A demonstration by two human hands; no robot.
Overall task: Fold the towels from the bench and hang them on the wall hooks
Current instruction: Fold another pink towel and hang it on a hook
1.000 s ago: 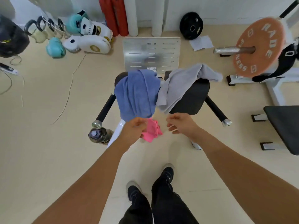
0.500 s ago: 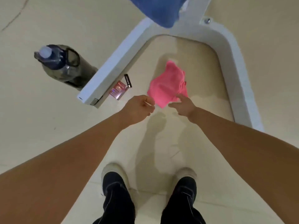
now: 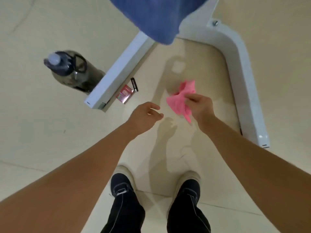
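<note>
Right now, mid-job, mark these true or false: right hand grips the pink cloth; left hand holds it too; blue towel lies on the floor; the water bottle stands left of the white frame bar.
1. The right hand grips the pink cloth. True.
2. The left hand holds it too. False: it holds nothing.
3. The blue towel lies on the floor. False: it hangs above the floor.
4. The water bottle stands left of the white frame bar. True.

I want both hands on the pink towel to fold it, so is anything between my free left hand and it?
Nothing visible. The left hand hangs open just left of the pink towel, which the right hand holds in its grip above bare floor. The packet and bottle lie farther left, off that path.
</note>
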